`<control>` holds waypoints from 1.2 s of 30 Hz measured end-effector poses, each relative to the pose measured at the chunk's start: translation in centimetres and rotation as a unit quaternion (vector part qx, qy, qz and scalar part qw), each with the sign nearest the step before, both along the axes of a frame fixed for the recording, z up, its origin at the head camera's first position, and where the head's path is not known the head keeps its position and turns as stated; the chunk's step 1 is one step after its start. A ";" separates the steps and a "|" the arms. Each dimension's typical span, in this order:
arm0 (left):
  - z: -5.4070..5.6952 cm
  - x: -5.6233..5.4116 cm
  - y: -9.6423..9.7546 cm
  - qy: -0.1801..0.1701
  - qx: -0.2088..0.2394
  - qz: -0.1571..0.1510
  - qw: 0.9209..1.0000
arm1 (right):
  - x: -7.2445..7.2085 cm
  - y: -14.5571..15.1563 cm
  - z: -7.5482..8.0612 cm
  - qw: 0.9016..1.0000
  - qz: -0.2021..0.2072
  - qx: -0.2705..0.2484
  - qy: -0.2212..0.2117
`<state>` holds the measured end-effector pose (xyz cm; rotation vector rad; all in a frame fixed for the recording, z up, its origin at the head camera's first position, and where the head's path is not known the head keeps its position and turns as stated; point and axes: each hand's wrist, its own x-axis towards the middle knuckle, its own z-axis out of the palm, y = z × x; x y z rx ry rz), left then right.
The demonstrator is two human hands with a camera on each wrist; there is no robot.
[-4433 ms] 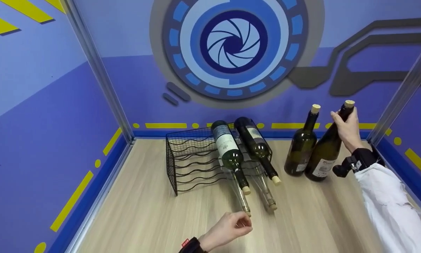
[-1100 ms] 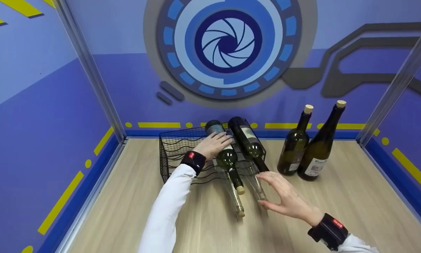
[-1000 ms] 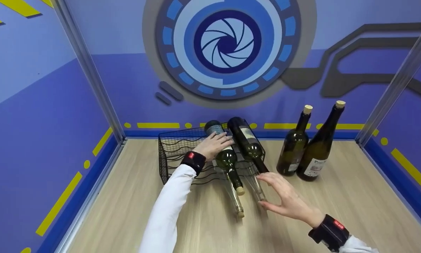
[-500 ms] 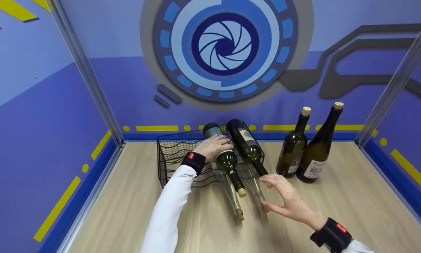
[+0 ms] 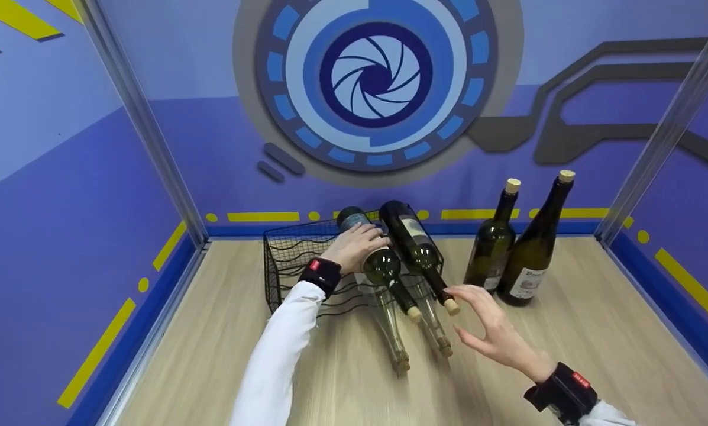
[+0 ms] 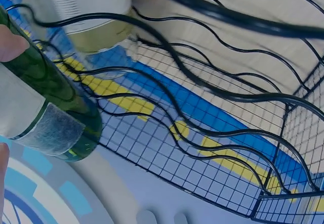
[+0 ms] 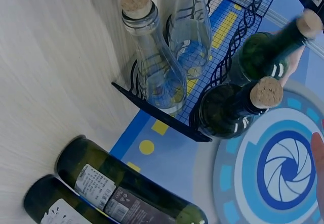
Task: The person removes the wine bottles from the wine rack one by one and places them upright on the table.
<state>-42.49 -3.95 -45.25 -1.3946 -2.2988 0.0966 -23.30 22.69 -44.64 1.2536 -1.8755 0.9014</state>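
grasping green bottle atop wire rack with left hand; holding right hand spread, empty, near neighbouring bottle; could clank both bottles together by lifting askew.

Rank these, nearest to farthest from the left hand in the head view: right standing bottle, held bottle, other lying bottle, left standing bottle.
From the left hand:
1. Held bottle: under that hand.
2. Other lying bottle: on the rack, just right.
3. Left standing bottle: upright, right of the rack.
4. Right standing bottle: farthest right.
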 end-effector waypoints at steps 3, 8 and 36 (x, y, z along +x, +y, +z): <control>0.8 0.4 -0.2 -0.007 0.033 0.004 0.999 | -0.1 0.2 0.2 1.000 -0.012 -0.007 0.005; 2.5 1.2 -0.7 -0.022 0.077 0.018 0.997 | -0.4 0.6 0.5 0.999 -0.024 -0.022 0.006; 5.8 10.1 0.9 -0.331 0.488 -0.068 0.805 | -4.0 1.8 -1.6 0.933 0.169 -0.173 -0.267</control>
